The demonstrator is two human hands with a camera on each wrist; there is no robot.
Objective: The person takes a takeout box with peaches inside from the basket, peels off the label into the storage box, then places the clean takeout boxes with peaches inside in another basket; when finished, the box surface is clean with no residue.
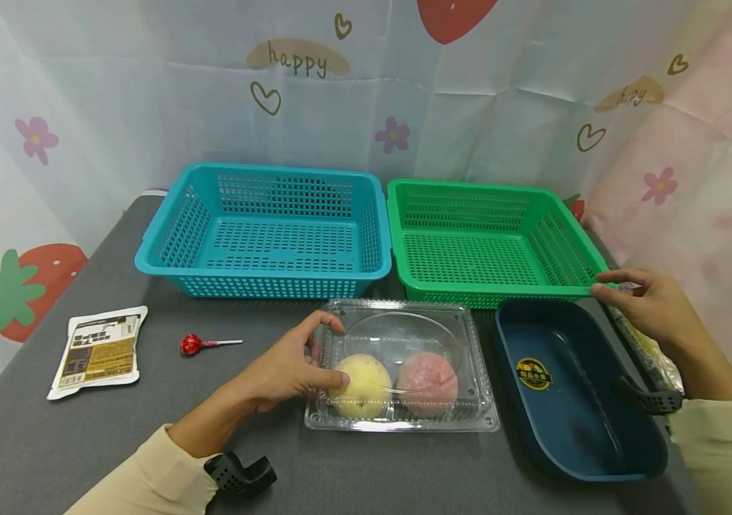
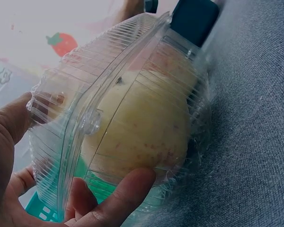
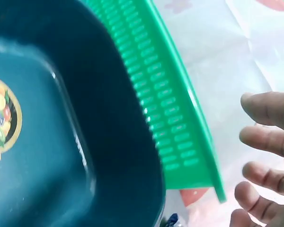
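Observation:
A clear plastic clamshell box (image 1: 404, 336) lies closed on the grey table (image 1: 147, 436), with a yellow fruit (image 1: 361, 386) and a pink fruit (image 1: 427, 379) inside. My left hand (image 1: 314, 357) grips its left end, fingers over the lid and thumb against the near side. In the left wrist view the thumb (image 2: 123, 191) presses the box wall over the yellow fruit (image 2: 142, 127). My right hand (image 1: 626, 293) hovers at the near right corner of the green basket (image 1: 488, 187), fingers (image 3: 270, 142) spread and holding nothing. A shiny packet (image 1: 649, 354) lies just below that hand.
A teal basket (image 1: 276, 170) stands left of the green one, both empty. A dark blue tray (image 1: 572, 429) with a round sticker (image 1: 533, 373) sits right of the box. A red lollipop (image 1: 191, 345) and a white sachet (image 1: 99, 350) lie at the left. Printed cloth hangs behind.

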